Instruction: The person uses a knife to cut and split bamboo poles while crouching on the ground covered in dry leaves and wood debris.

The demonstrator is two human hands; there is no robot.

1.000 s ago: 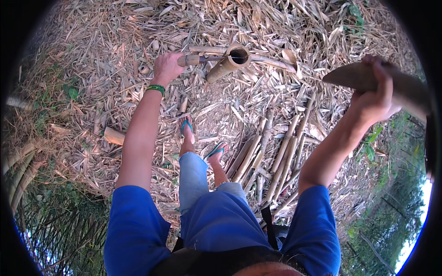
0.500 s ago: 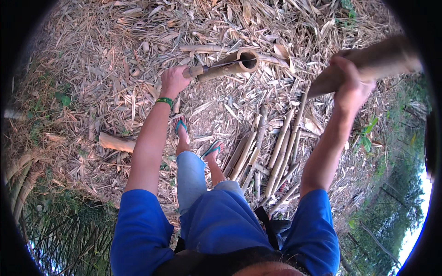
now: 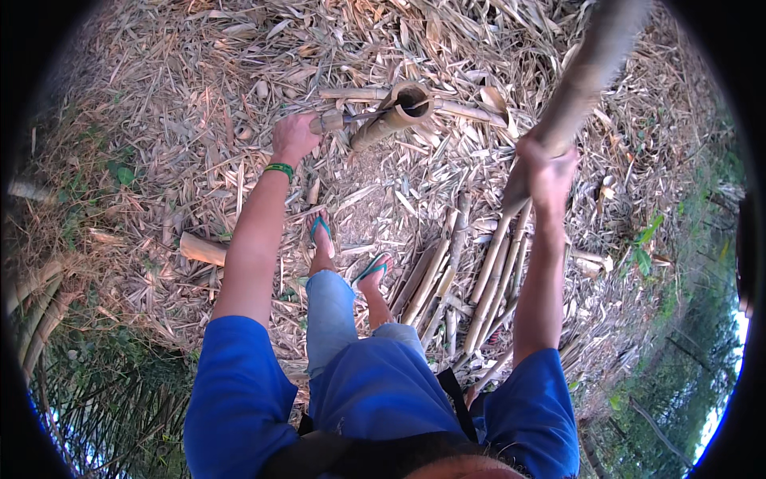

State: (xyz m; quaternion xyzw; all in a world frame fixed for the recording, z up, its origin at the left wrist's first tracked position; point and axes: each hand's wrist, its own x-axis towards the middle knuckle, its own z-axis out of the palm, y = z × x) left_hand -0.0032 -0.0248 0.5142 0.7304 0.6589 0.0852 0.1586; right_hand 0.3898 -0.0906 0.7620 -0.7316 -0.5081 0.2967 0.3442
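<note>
My left hand [image 3: 295,137] is closed around the wooden handle of a knife [image 3: 329,122]. Its dark blade reaches over the open end of a thick bamboo section [image 3: 379,134], which stands tilted on the ground; how deep the blade sits is hard to see. To the right, my right hand [image 3: 547,172] grips a stout bamboo club [image 3: 586,80] near its narrower lower end. The club's far end is raised and smeared by motion, and it is apart from the knife.
Split and whole bamboo poles [image 3: 487,279] lie right of my sandalled feet [image 3: 371,270]. A thin bamboo pole [image 3: 471,112] lies behind the upright section. A short cut log [image 3: 203,248] rests at the left. Dry leaves [image 3: 183,104] cover the ground, with green plants at the edges.
My right hand has moved left and the club has swung from pointing right to pointing up and away. The bamboo section's open top has shifted slightly left, the knife with it.
</note>
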